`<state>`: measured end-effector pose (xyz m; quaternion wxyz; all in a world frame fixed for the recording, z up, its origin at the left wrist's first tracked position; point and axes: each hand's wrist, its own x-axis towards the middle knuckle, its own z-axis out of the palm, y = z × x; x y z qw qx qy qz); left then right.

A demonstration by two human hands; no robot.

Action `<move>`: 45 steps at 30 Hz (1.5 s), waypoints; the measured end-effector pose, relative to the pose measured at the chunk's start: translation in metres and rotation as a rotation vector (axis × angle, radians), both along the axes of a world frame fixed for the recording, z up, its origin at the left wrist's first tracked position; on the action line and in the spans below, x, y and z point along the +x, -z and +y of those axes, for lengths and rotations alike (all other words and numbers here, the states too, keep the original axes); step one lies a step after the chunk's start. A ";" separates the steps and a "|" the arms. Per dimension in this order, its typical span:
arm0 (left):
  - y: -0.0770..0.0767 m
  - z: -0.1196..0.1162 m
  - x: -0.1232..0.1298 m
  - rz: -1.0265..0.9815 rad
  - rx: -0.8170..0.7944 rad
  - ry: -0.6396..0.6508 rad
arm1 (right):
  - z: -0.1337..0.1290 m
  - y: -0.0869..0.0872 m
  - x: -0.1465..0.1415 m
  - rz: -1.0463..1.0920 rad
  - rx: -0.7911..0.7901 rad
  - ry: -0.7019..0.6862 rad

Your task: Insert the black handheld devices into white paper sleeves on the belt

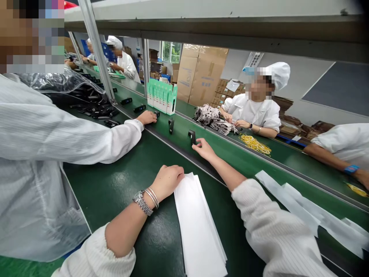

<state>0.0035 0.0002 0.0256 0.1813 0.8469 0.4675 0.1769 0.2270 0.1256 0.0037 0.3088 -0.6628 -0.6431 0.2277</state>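
Observation:
My left hand (168,180) has its fingers curled over the far end of a stack of long white paper-like strips (197,227) on the green table. A watch and bangles are on that wrist. On the green belt, my right hand (205,149) is at the lower right side of a small black device (192,137), thumb and fingers apart. Its fingertips look close to the device or touching it; a firm grip does not show. Another black device (171,125) stands farther left along the belt.
A co-worker's hand (148,117) at left touches a third black device (157,114). Green-white boxes (161,98) stand beyond. Loose white strips (305,209) lie at right. Opposite, a person sits by bundled grey cords (207,114) and yellow bands (255,144). A shelf (201,29) spans overhead.

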 end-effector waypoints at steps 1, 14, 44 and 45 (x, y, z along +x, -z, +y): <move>0.001 0.001 0.000 -0.005 0.016 0.015 | 0.016 -0.004 -0.003 -0.087 -0.023 0.045; -0.001 0.006 0.002 -0.173 0.191 0.033 | -0.031 -0.013 -0.006 0.847 0.033 -0.201; -0.006 0.012 -0.012 -0.175 -0.082 -0.158 | -0.056 -0.050 0.028 0.352 0.226 -0.087; -0.005 0.011 -0.013 -0.094 -0.108 -0.137 | -0.041 -0.050 0.039 0.125 0.255 -0.035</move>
